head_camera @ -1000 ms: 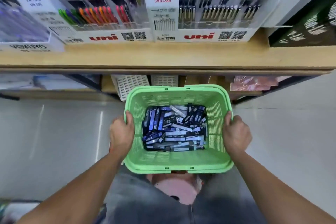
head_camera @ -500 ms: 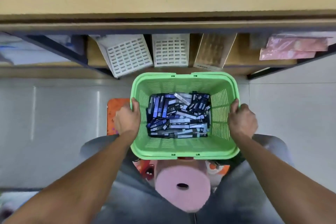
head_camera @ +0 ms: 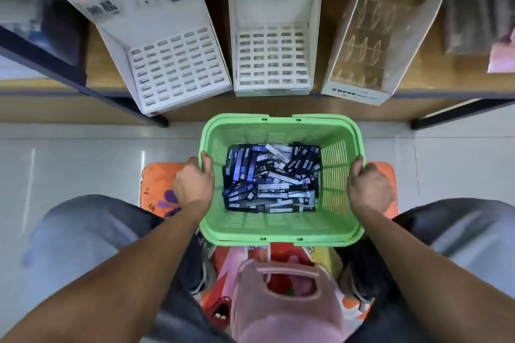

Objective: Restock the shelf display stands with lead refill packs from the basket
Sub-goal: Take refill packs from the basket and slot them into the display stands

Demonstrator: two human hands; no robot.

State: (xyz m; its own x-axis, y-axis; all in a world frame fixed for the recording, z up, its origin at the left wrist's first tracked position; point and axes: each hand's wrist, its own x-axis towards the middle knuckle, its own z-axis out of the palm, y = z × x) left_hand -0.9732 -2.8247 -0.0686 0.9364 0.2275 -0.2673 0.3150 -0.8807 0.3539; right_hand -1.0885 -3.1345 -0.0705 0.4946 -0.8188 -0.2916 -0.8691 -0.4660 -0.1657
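The green basket [head_camera: 281, 227] of lead refill packs [head_camera: 271, 178] is gripped at its side rims by the left hand [head_camera: 193, 184] and right hand [head_camera: 367, 185]. It should be set down level below the empty slotted display stands [head_camera: 271, 57], so one hand is freed for picking.

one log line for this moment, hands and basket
left hand: grips basket left rim | right hand: grips right rim | lead refill packs: piled in basket | display stands: slots empty

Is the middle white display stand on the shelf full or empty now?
Empty, as far as visible: the middle white display stand shows rows of open slots, with no packs standing in them.
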